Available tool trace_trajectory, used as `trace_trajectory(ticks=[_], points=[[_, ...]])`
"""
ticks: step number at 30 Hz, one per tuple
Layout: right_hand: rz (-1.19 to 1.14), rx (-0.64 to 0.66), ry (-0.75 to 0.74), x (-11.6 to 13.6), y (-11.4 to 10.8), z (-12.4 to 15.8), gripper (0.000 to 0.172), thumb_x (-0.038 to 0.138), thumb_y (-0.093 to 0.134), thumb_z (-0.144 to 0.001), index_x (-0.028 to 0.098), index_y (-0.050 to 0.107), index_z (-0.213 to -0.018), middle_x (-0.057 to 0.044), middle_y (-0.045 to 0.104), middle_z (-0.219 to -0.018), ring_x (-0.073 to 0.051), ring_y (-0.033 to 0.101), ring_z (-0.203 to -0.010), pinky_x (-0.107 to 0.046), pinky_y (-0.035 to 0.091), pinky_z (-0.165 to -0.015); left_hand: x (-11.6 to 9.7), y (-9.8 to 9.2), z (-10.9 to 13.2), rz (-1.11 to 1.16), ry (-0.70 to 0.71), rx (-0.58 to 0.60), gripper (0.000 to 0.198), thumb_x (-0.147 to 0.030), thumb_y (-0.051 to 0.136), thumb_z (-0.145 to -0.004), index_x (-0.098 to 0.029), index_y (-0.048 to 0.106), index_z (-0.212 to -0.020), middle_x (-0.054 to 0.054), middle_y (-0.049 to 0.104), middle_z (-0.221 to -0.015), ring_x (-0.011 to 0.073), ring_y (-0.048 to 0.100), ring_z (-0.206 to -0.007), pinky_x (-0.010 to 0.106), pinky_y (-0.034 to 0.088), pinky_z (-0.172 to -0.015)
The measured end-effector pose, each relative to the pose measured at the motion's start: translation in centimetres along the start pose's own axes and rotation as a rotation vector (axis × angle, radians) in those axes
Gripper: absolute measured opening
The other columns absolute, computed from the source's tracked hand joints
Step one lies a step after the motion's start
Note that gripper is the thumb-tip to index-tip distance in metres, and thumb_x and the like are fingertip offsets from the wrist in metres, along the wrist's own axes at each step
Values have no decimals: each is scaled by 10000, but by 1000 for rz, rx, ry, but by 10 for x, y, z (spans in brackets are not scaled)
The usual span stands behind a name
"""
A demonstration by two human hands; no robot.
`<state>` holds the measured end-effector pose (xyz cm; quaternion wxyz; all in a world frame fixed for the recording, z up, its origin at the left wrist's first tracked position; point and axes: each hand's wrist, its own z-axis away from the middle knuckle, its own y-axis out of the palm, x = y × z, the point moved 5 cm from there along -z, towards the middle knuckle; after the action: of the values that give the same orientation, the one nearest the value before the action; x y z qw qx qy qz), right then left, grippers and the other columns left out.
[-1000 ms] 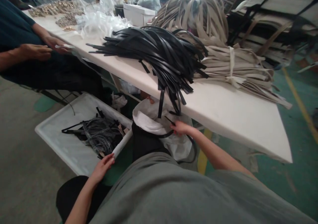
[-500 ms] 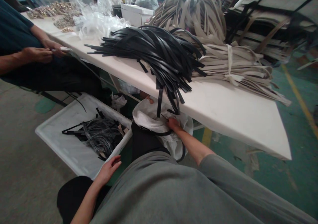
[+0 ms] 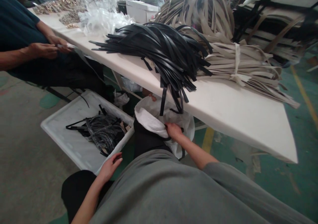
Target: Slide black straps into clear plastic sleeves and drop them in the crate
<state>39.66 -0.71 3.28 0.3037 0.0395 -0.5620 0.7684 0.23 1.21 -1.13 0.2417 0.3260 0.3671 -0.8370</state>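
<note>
My right hand (image 3: 174,131) is closed at the mouth of a white sack (image 3: 151,121) below the table edge. A black strap (image 3: 167,138) appears to be in its fingers, with parts showing on both sides of the hand; the fingertips are partly hidden. Above it, a heap of black straps (image 3: 161,51) lies on the table, and several ends hang over the edge toward the sack. My left hand (image 3: 111,166) is empty, fingers loosely apart, close to the near corner of a white plastic bin (image 3: 62,144) holding tangled black strips (image 3: 99,131).
On the long white table (image 3: 236,114) lie tied beige straps (image 3: 248,68), a tall beige bundle (image 3: 198,12), clear plastic bags (image 3: 101,18), a white box (image 3: 140,11) and small metal pieces (image 3: 54,6). A co-worker's hands (image 3: 49,48) hold a small pale item at left.
My right hand has turned and closed further over the sack's rim, with the strap's loop now less visible. My left hand stays by the bin. The view has shifted slightly.
</note>
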Motion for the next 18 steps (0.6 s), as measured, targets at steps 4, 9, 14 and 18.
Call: trace_trajectory(ticks=[4,9,14,18], points=[[219,-26,116,-11,-27,35,440,110,439,-887,133,555,-1310,-190,716,-969,-335,675,-946,-402,482,-785,-21,-4,-1,6,23,-37,545,-542,538,-742,-177,639,-1135,115,721,-1095,294,671,-1011,434,512,-932],[431,-98,70,18,-65,60,305,161,413,-906,185,633,-1117,-125,730,-895,-261,692,-826,-307,453,-674,-77,-4,-1,-31,145,-113,406,-479,535,-789,-216,676,-1064,71,736,-1042,263,671,-960,396,502,-911],[29,-126,-82,55,-107,70,216,304,489,-911,191,618,-779,-27,706,-691,-171,647,-687,-242,383,-598,-137,7,9,143,248,-31,350,-497,547,-831,-203,715,-919,64,741,-926,240,664,-890,367,494,-877],[-217,-171,-281,90,-125,88,269,323,487,-914,183,568,-699,1,671,-625,-123,570,-565,-228,358,-574,-183,33,10,525,214,242,462,-567,534,-842,-159,718,-954,115,735,-973,237,668,-895,345,507,-824]])
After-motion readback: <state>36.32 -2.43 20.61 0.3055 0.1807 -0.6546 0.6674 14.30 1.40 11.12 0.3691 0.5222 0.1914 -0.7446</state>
